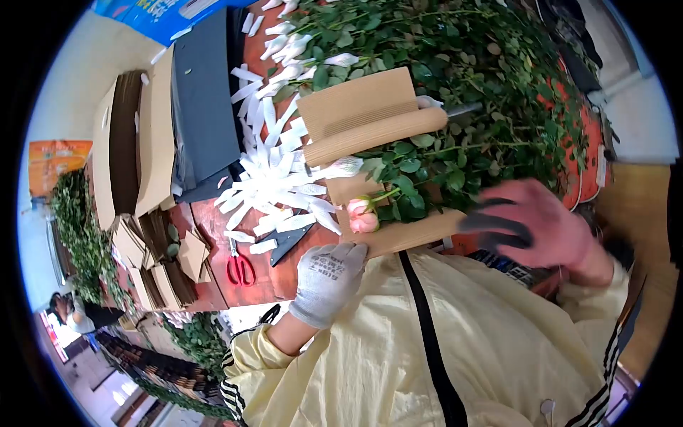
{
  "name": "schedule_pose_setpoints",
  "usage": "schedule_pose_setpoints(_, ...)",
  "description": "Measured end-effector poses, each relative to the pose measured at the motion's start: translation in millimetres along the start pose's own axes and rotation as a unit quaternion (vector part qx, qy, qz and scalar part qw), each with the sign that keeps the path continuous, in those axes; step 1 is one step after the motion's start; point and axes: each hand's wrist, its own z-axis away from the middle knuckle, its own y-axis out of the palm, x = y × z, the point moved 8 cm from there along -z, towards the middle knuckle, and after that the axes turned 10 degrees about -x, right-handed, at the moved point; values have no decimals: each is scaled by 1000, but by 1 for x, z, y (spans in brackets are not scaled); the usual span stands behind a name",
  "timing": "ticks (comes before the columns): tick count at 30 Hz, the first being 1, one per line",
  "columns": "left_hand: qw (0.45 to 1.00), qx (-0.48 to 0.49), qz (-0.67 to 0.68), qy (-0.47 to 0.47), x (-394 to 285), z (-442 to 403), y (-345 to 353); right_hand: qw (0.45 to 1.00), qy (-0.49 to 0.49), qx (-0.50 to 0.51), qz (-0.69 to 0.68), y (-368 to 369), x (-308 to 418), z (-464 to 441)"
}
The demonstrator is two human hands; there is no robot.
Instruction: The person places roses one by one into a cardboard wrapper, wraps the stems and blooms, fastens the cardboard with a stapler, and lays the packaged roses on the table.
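Observation:
My left hand (327, 281), in a pale grey glove with print on its back, grips the near left corner of a corrugated cardboard sheet (416, 233). Pink roses (363, 215) lie on this sheet, heads to the left, with leafy stems running right. At the sheet's right end is my right hand (530, 224), in a pink glove with dark fingers; it is blurred by motion, its fingers look apart, and nothing shows in them. Just beyond lies another piece of corrugated cardboard (359, 103) with a rolled edge, and a white-netted flower head (341, 168) pokes out beside it.
White foam-like sleeves (274, 181) are heaped on the red table (277, 285). Red-handled scissors (240, 270) lie nearby. Leafy stems (469, 64) cover the far right. Cardboard stacks (153, 135) and a dark panel (206, 99) stand at left. A person (78, 313) is in the background.

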Motion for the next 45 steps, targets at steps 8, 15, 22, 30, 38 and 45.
schedule_pose_setpoints(8,981,-9,196,4,30,-11,-22,944,-45,258,201,148,-46,-77)
schedule_pose_setpoints(15,997,19,68,-2,41,-43,21,965,-36,13,260,105,-32,-97)
schedule_pose_setpoints(22,997,48,67,4,37,-42,28,956,-110,-111,247,116,-31,-97)
schedule_pose_setpoints(30,998,52,34,10,34,-39,31,963,-127,-62,231,145,-49,-83)
schedule_pose_setpoints(38,998,31,50,4,36,-35,29,970,-78,-79,215,136,-51,-88)
schedule_pose_setpoints(45,999,18,26,8,36,-34,32,983,-21,48,177,148,-60,-98)
